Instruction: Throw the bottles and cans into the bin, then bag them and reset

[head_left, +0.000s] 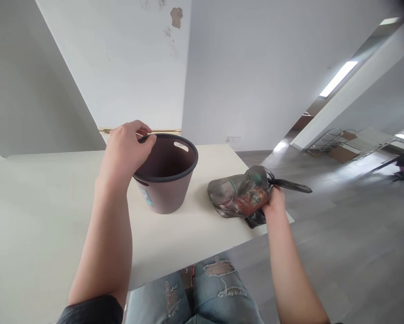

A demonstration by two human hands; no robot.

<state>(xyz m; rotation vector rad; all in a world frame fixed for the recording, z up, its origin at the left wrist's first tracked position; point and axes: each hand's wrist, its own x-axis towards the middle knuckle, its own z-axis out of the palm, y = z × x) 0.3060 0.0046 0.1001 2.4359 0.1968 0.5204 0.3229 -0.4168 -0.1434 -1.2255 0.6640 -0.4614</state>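
A brown plastic trash bin [164, 195] with a black rim and handle slots stands upright on the white table. At its far left rim is my left hand [127, 148], thumb against the edge and fingers curled over it. Inside, the bin looks dark, and its bottom cannot be made out. To the right, my right hand [273, 201] grips a filled, see-through black garbage bag [237, 193] near its knotted end. Red and pale packaging shows through the plastic. Darker black plastic [256, 219] lies under the bag by the table's right end; the bag partly hides it.
The white table [63, 216] reaches far to the left and ends just right of the bag. A wall [218, 81] rises behind it. Grey floor [340, 234] spreads to the right, with racks and cardboard boxes [343, 153] further off. My legs are below the front edge.
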